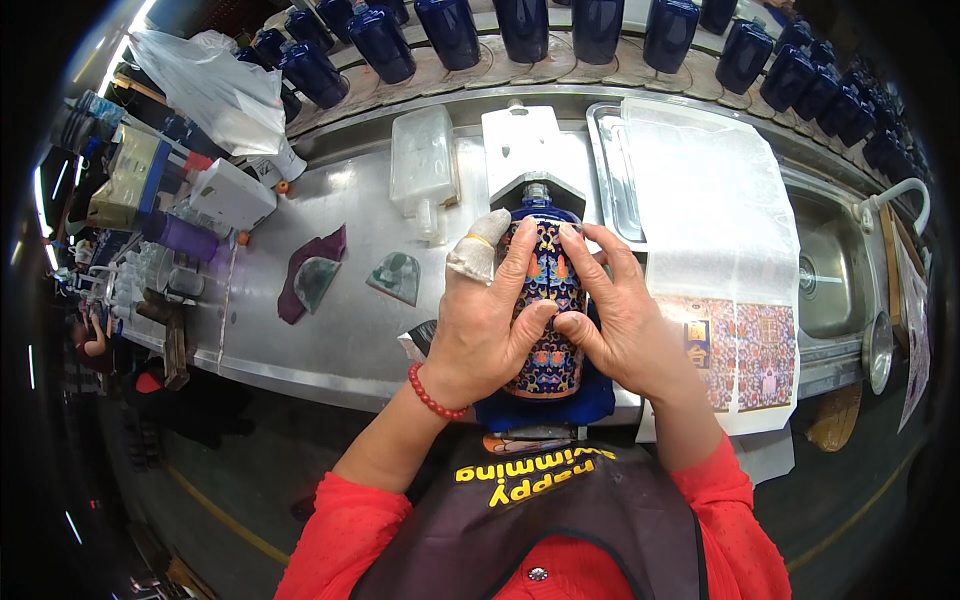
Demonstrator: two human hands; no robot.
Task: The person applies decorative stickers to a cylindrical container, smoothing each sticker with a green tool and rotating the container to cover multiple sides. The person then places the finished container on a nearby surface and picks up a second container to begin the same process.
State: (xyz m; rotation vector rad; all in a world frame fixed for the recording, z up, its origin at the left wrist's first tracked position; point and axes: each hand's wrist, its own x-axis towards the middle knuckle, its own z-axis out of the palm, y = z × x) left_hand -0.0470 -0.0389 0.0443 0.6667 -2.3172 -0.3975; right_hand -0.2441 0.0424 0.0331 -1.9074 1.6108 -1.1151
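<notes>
A dark blue bottle (548,375) with a colourful floral decal on its front lies in front of me, its clear neck pointing away into a white stand (524,140). My left hand (492,320) presses flat on the decal's left side, thumb near its middle; a pale cloth finger cover sits on one finger and a red bead bracelet on the wrist. Opposite it, my right hand (622,320) rests along the right side with fingers spread. Both thumbs nearly meet over the pattern. Blue cloth (490,412) shows beneath the bottle's near end.
Right of the bottle lies a printed decal sheet (740,350) under white paper, beside a metal tray (615,170) and a sink (835,270). On the left are a clear bottle (423,165), two scraper-like pieces (394,277) and a maroon cloth (296,290). Several blue bottles (448,35) line a conveyor behind.
</notes>
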